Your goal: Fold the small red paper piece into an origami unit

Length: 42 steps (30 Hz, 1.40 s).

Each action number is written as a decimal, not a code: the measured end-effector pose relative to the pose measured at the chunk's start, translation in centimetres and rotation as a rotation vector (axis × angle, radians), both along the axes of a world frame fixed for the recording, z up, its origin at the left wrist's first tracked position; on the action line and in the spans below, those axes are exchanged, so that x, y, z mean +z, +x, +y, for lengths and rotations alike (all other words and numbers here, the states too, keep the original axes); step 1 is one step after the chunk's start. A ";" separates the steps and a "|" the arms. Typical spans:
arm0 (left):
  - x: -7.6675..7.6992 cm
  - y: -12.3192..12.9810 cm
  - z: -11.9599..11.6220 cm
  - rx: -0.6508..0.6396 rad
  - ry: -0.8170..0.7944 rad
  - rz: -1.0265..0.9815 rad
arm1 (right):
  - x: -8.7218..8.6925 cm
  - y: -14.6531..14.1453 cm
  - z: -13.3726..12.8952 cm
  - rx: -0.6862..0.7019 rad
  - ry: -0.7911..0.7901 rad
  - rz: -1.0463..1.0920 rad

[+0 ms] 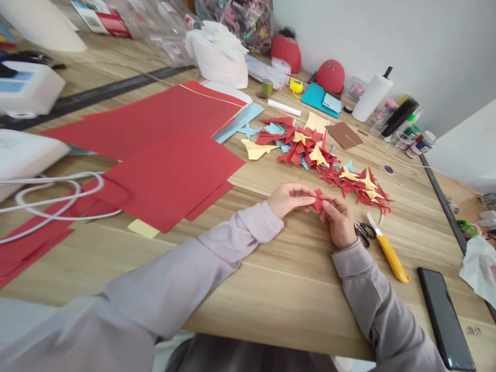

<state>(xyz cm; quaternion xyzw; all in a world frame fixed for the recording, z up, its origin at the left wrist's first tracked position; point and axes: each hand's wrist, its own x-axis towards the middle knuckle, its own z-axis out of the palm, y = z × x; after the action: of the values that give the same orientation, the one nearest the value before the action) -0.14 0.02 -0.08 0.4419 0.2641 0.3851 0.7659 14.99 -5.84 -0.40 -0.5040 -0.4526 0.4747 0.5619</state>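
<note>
A small folded piece of red paper [318, 200] is pinched between both hands, just above the wooden table. My left hand [290, 200] grips its left edge with fingertips and thumb. On the other side, my right hand [338, 217] holds it between thumb and fingers. Behind the hands lies a heap of folded paper shapes [298, 150], mostly red with some yellow and light blue. Scissors [365, 232] with black handles rest by my right wrist, partly hidden. Beside them is a yellow utility knife [391, 258] with its blade out.
Large red paper sheets [174, 175] spread over the left of the table [248, 289]. A white cable [96, 194] crosses them at far left. A black phone [445, 315] lies near the front right. Tissues [219, 57], a tape measure [296, 86] and bottles [420, 144] stand at the back.
</note>
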 end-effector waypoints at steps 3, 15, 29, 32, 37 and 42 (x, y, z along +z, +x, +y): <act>0.0 0.0 0.0 -0.001 0.004 -0.003 | -0.1 0.0 0.1 -0.003 0.006 0.027; -0.5 0.0 0.1 -0.007 0.143 0.034 | 0.1 0.0 0.1 -0.027 -0.020 0.054; -0.9 0.0 0.1 -0.018 0.179 0.028 | -0.1 0.1 0.2 -0.039 -0.023 0.115; -1.0 0.0 0.1 -0.015 0.182 0.033 | -0.2 0.1 0.3 -0.045 -0.027 0.126; -1.1 0.0 0.3 -0.021 0.170 0.040 | -0.1 0.1 0.2 -0.046 -0.029 0.124; -0.7 0.0 0.1 -0.009 0.158 0.074 | -0.2 0.1 0.2 -0.028 -0.011 0.092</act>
<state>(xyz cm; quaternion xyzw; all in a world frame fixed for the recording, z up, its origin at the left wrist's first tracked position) -0.15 0.17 -0.76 0.5159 0.2588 0.3847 0.7203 15.13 -5.68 -0.58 -0.4912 -0.4166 0.4919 0.5858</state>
